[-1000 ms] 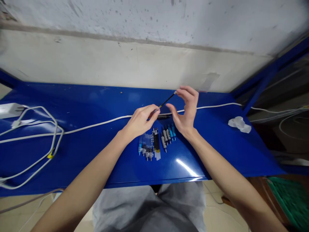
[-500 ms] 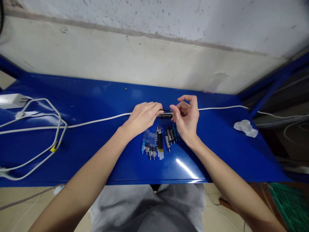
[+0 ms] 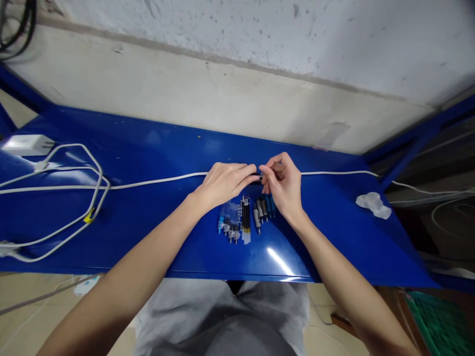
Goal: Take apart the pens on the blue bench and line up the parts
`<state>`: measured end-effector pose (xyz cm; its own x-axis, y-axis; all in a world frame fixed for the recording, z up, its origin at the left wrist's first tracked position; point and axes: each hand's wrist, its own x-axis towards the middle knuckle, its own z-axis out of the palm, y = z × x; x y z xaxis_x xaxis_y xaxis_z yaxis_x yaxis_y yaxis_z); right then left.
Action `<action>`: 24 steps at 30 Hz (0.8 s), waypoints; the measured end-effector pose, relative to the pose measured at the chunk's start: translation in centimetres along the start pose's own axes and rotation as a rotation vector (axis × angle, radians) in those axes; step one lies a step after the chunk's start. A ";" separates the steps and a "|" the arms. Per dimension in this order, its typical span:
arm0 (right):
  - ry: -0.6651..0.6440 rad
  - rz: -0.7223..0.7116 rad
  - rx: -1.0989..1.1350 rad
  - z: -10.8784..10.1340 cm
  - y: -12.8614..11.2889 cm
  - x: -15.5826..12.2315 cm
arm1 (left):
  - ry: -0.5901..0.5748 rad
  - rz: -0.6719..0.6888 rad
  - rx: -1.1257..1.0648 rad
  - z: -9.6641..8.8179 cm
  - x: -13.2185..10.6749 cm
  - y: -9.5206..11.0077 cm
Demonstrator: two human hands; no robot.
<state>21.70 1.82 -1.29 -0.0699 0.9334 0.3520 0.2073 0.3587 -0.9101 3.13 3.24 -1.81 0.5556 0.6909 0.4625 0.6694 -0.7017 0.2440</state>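
Observation:
My left hand (image 3: pixel 224 184) and my right hand (image 3: pixel 282 180) meet above the blue table, with a dark pen part (image 3: pixel 257 179) held between their fingertips. Most of that part is hidden by my fingers. Just below my hands lies a tight row of pen parts: clear barrels (image 3: pixel 228 222), black and yellow-marked refills (image 3: pixel 245 222), grey pen tips (image 3: pixel 259 212) and blue pieces (image 3: pixel 272 205). The row is close to my right wrist, and neither hand touches it.
A white cable (image 3: pixel 159 180) runs across the blue metal table (image 3: pixel 148 143), passing behind my hands. More cable loops lead to a white plug adapter (image 3: pixel 27 145) at left. White tissue (image 3: pixel 374 205) lies at right. A wall stands behind; a green crate (image 3: pixel 438 321) sits low right.
My hands have closed in on each other around the dark pen part, which now lies level rather than slanted. The view has tilted slightly, with the table shifting in the picture.

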 end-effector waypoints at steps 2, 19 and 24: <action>-0.010 0.009 0.035 -0.2 0.1 0.2 | 0.012 -0.014 0.014 0.0 0.0 0.0; 0.164 -0.240 -0.274 -2.0 1.8 1.5 | 0.113 -0.219 -0.015 0.4 -0.2 -1.7; 0.093 -0.168 -0.233 -2.3 1.7 1.3 | 0.109 -0.230 -0.017 0.1 -0.1 -1.6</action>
<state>24.18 3.62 -1.92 -0.0347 0.8522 0.5220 0.4191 0.4866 -0.7665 2.06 4.27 -2.35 0.3324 0.8108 0.4818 0.7633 -0.5313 0.3675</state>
